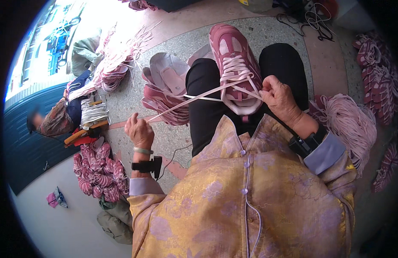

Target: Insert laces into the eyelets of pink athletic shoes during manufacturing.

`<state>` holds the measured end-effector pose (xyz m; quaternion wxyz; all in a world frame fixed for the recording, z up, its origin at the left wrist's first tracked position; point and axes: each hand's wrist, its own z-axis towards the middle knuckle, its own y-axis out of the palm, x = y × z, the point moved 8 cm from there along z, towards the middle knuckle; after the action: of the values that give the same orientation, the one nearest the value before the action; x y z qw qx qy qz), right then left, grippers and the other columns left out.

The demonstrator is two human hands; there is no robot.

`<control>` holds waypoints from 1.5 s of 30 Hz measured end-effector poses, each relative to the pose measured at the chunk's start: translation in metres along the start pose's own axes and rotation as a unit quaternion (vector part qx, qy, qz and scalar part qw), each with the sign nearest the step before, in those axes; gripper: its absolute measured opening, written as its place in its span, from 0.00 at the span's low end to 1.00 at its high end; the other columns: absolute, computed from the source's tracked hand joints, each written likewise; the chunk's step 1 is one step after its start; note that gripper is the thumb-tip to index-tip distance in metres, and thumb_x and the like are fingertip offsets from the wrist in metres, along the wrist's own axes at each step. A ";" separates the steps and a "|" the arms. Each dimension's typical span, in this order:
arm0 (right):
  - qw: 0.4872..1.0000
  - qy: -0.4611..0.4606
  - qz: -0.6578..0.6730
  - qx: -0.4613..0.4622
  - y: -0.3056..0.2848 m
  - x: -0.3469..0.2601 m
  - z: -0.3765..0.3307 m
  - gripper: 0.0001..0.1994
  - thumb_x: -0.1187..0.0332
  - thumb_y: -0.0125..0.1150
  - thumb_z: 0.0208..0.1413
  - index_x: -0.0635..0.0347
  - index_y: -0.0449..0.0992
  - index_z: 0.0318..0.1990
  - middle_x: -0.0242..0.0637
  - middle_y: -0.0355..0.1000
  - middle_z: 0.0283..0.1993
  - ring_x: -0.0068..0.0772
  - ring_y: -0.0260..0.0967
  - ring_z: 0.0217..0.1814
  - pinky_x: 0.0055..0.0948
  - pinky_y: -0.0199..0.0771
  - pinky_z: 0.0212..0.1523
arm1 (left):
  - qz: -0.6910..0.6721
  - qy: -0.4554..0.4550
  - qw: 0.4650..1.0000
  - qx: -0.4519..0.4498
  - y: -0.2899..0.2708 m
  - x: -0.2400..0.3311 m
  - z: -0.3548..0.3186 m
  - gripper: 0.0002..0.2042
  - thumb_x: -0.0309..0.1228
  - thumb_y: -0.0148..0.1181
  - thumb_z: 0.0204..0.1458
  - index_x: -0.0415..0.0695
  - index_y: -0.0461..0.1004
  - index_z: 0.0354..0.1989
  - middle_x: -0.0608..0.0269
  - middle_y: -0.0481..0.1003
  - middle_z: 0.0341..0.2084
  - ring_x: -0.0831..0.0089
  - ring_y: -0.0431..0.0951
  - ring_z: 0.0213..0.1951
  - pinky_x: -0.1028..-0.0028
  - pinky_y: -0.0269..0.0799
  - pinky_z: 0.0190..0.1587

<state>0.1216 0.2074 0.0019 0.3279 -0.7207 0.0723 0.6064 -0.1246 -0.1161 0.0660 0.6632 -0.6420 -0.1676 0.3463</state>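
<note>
A pink sneaker rests between my knees, its toe pointing away from me and its opening toward me. Pale laces cross over its tongue in several rows. Out to the left, my left hand is closed on a shoelace that stretches taut across to the shoe. My right hand is at the right side of the shoe's collar, fingers pinched around a lace end beside the upper eyelets. Another strand of white lace hangs loosely over my left thigh.
Stacked pink shoe uppers and pale insoles lie left of my knee. A big bundle of pale laces sits at right, near more pink uppers. Further left are a heap of pink shoes and a seated person with laces.
</note>
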 end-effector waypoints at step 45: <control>0.893 -0.190 -0.405 -0.048 -0.145 -0.005 -0.010 0.05 0.74 0.52 0.48 0.62 0.70 0.34 0.47 0.66 0.29 0.51 0.66 0.32 0.36 0.64 0.27 | -0.141 0.169 0.973 -0.068 -0.010 0.025 0.036 0.05 0.26 0.51 0.47 0.45 0.70 0.33 0.60 0.72 0.22 0.59 0.73 0.24 0.66 0.68 0.26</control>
<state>0.2019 0.3127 0.0628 0.5178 -0.5735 -0.3187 0.5490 -0.1284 -0.0727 0.0747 0.6789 -0.7046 -0.1652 0.1240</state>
